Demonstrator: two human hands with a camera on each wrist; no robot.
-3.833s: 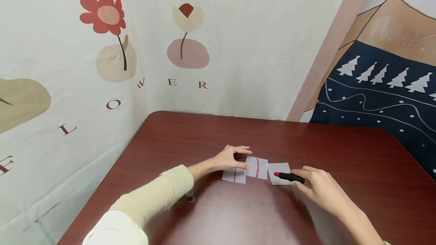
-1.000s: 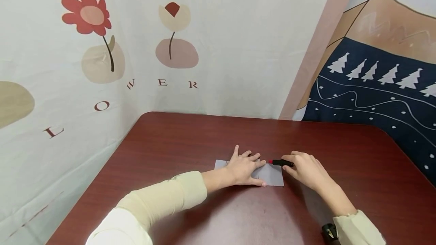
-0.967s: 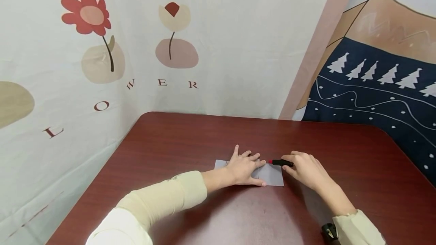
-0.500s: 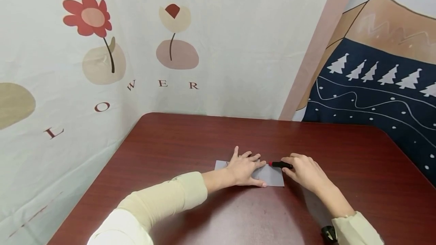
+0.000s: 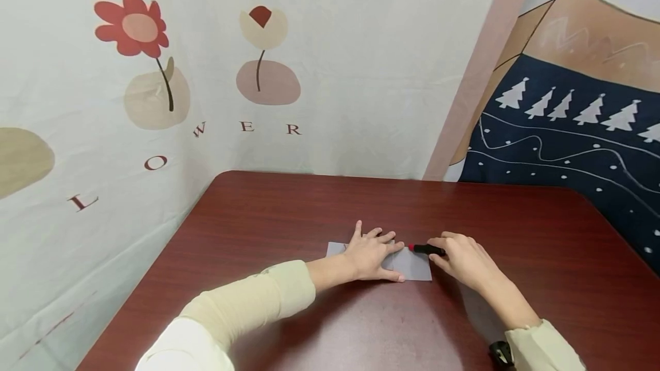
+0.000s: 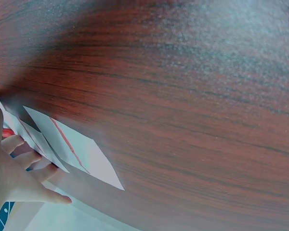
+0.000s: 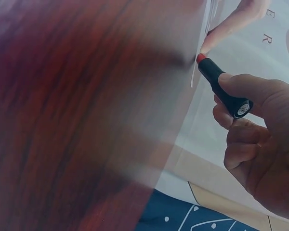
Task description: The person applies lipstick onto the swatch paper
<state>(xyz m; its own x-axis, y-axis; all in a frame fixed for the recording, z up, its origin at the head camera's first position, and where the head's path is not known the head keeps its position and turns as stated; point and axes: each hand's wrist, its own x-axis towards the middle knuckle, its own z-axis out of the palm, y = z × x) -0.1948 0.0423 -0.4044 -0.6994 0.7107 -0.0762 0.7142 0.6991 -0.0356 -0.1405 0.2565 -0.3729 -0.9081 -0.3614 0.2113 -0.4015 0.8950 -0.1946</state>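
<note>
My left hand (image 5: 366,259) lies spread over white paper squares, its thumb and forefinger reaching onto the rightmost paper square (image 5: 413,268). Part of another paper square (image 5: 335,249) shows left of the wrist, and the left wrist view has a paper square with a red line (image 6: 95,166) beside the fingers. My right hand (image 5: 466,259) pinches a lipstick (image 5: 427,249) by its black tube between thumb and fingers. In the right wrist view the red tip of the lipstick (image 7: 214,74) is at the paper's far edge, right by the left forefinger. The middle paper is mostly hidden.
The papers lie on a reddish-brown table (image 5: 309,205). Behind it hangs a white cloth with printed flowers (image 5: 361,73), and a dark blue cloth with white trees (image 5: 567,147) is at the right. A dark wristband (image 5: 500,354) sits at the right cuff.
Since the oldest frame, my left hand has moved right and flattened over the papers; the right paper now meets the middle one. The lipstick has moved to its far edge. The last second shows hardly any movement.
</note>
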